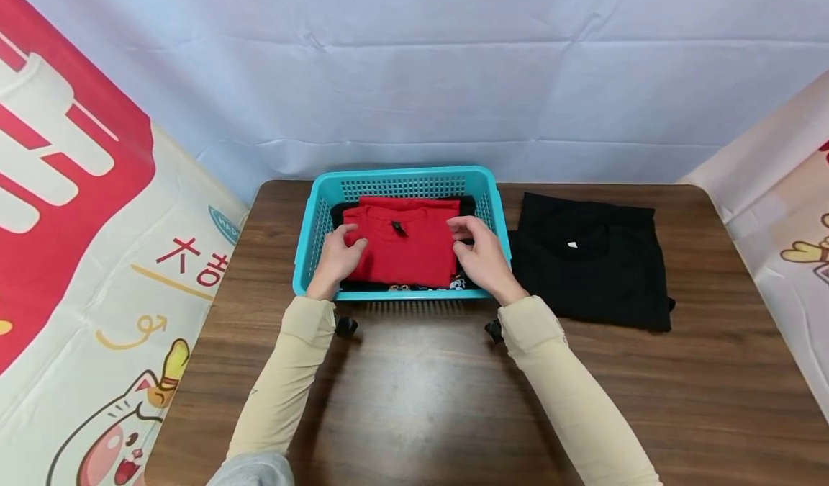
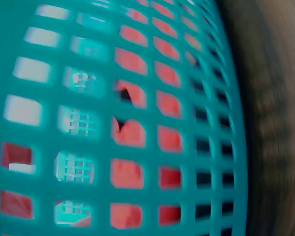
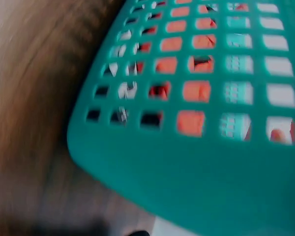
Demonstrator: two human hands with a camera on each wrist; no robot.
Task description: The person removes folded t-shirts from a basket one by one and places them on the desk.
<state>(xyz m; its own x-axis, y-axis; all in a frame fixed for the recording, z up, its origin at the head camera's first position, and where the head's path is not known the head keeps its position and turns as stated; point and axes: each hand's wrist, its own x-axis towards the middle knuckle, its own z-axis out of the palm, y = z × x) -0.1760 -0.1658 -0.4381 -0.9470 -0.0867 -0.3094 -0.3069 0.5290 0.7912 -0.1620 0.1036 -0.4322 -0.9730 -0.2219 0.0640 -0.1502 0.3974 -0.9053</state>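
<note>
A folded red T-shirt (image 1: 408,245) lies in a turquoise plastic basket (image 1: 401,296), its dark neck label showing. Beneath it are black folded clothes (image 1: 468,212), part of them printed along the front. My left hand (image 1: 337,255) is at the shirt's left edge, fingers bent and thumb apart from them. At the opposite edge my right hand (image 1: 482,255) is held likewise, with a gap between thumb and fingers. Neither hand visibly grips the cloth; whether the fingertips touch it is unclear. Both wrist views show mainly the basket's perforated wall (image 2: 152,147), with red cloth behind the holes.
Right of the basket, a folded black T-shirt (image 1: 589,263) with a small white label lies on the brown wooden table (image 1: 408,399). Behind the table hangs a pale cloth (image 1: 421,75). A printed sheet (image 1: 168,284) stands along the left side.
</note>
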